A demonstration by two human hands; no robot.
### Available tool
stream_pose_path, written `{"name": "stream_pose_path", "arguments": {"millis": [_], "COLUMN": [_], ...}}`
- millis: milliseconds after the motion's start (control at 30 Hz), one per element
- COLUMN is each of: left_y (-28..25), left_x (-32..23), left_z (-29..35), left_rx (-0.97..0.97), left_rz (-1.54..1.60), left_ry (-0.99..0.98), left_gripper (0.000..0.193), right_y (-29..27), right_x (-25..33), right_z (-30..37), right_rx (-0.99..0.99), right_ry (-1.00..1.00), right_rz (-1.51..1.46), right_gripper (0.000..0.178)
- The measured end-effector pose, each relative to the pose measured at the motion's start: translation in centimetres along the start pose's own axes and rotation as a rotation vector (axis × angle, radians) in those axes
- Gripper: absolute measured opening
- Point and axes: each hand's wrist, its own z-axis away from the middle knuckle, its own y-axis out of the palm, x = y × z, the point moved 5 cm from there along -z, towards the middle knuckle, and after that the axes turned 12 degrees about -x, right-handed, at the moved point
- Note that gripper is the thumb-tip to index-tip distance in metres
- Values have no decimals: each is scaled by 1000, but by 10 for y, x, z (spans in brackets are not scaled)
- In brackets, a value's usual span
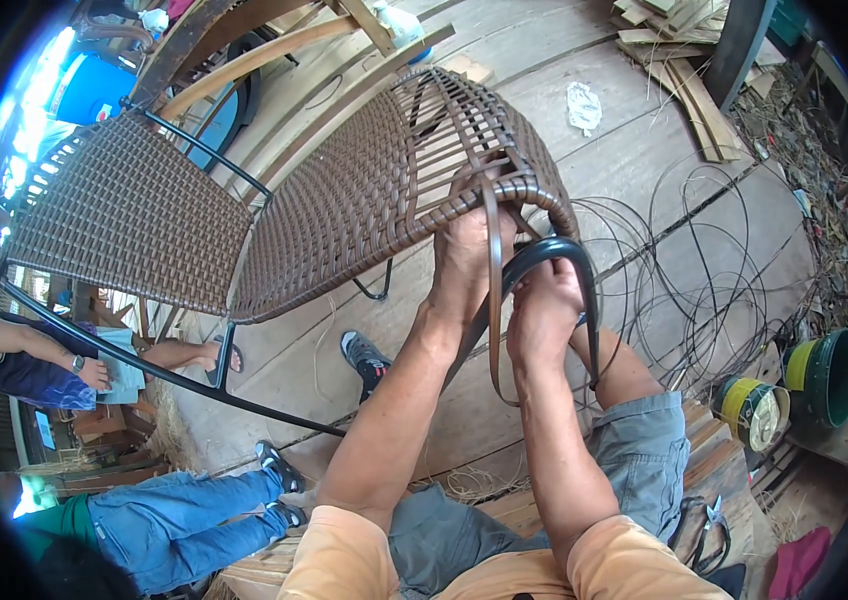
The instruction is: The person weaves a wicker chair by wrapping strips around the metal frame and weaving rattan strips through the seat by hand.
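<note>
In front of me is a chair with a brown woven seat (pixel 334 200), a second woven panel (pixel 124 215) and a black tube frame (pixel 564 246). Toward the seat's far right end, open gaps show between the strands. My left hand (pixel 466 238) reaches under the rolled edge there, its fingers hidden behind the weave. Just right of it, my right hand (pixel 544 315) is closed beside the curved black tube; what its fingers hold, if anything, is hidden. A loose flat brown strip (pixel 494 310) hangs in a loop from the woven edge, between my forearms.
Coiled dark strands (pixel 689 260) lie on the floor at right, near green buckets (pixel 832 378) and scissors (pixel 713 512). Wood scraps (pixel 689 80) are piled at far right. At left, one person sits with a hand (pixel 94 374) on paper; another's jeans (pixel 179 530) show below.
</note>
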Motion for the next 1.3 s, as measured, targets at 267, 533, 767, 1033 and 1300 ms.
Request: {"name": "stream_pose_path", "arguments": {"millis": [267, 533, 767, 1033, 1300], "left_y": [8, 1, 3, -4, -5], "left_x": [-36, -31, -31, -45, -39], "left_z": [2, 7, 10, 8, 9], "left_rx": [43, -55, 150, 136, 98], "left_rz": [-486, -360, -691, -371, -351], "left_ry": [689, 803, 838, 603, 581], "left_gripper": [24, 13, 23, 13, 25], "right_y": [4, 8, 22, 35, 30], "right_x": [-5, 4, -5, -17, -24], "right_z": [-8, -19, -13, -25, -31], "right_rx": [-20, 72, 165, 306, 410], "right_ry": [-188, -282, 28, 76, 110], "right_rz": [-222, -260, -491, -515, -526], "right_gripper": [10, 10, 24, 64, 58]}}
